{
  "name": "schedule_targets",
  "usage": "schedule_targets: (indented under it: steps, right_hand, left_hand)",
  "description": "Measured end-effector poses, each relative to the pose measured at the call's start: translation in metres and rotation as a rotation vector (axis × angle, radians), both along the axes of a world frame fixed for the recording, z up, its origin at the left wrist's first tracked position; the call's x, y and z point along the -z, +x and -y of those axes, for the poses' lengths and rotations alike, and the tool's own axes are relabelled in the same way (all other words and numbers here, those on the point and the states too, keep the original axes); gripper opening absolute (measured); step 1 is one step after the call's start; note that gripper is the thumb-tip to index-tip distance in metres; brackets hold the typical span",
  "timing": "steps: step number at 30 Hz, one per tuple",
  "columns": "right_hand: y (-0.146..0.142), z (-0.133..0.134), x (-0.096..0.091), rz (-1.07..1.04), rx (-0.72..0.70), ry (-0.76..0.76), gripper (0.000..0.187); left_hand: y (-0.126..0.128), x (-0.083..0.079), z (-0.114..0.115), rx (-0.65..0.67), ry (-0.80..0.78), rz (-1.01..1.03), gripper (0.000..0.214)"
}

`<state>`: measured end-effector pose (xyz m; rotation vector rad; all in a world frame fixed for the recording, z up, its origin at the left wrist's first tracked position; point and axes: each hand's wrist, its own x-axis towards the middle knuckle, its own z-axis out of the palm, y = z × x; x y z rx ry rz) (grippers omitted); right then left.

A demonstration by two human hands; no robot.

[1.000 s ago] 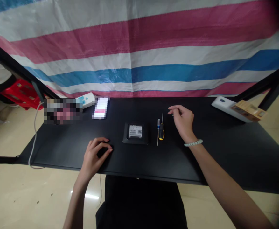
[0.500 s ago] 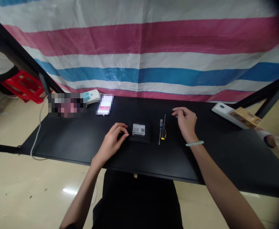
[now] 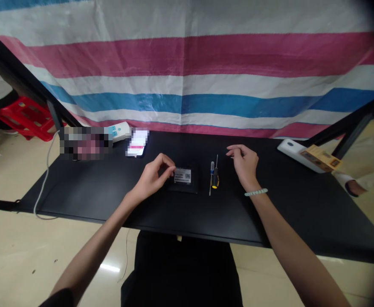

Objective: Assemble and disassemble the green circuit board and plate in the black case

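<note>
My left hand [image 3: 156, 172] is at the left side of a flat black drive [image 3: 193, 186] with a white printed label. Its thumb and index finger meet in a pinch over the label's left corner. Whether anything is between the fingertips is too small to make out. To the right of the drive, two screwdrivers lie close together: one with a blue clear handle [image 3: 212, 167], the other with a black and yellow handle [image 3: 215, 179]. My right hand [image 3: 244, 161], a pale beaded bracelet on its wrist, rests loosely on the table beyond them, fingers apart and holding nothing.
A lit phone [image 3: 137, 143] and a white power strip [image 3: 120, 131] lie at the back left of the black table [image 3: 174, 215]. At the right sit another white strip [image 3: 297, 152] and a yellow-brown package [image 3: 321, 158], with a person's hand [image 3: 357, 187] beyond. Striped sheeting [image 3: 180, 55] hangs behind.
My left hand has moved up and over the drive's left edge, its fingertips now at the label. My right hand keeps its pose; the whole view has shifted slightly.
</note>
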<state>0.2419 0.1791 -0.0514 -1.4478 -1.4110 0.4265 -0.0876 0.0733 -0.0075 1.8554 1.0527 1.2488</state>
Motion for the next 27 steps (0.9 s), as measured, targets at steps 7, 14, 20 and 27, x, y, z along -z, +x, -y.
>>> schedule_targets:
  steps: [7,14,20,27]
  right_hand:
    - [0.003,-0.002,0.002,-0.017,0.008,-0.021,0.03]
    - [-0.001,0.003,-0.005,-0.025,0.006,-0.038,0.027]
    - [0.001,0.001,-0.003,-0.033,0.021,-0.059,0.029]
    - [0.007,-0.003,0.003,-0.057,0.025,-0.065,0.029]
  left_hand:
    - [-0.011,0.021,-0.057,-0.165,-0.053,0.123,0.02]
    - [-0.015,0.036,-0.053,-0.302,-0.127,0.145,0.026]
    - [-0.011,0.038,-0.058,-0.265,-0.152,0.132,0.028]
    - [-0.006,0.03,-0.044,-0.194,-0.176,0.106,0.026]
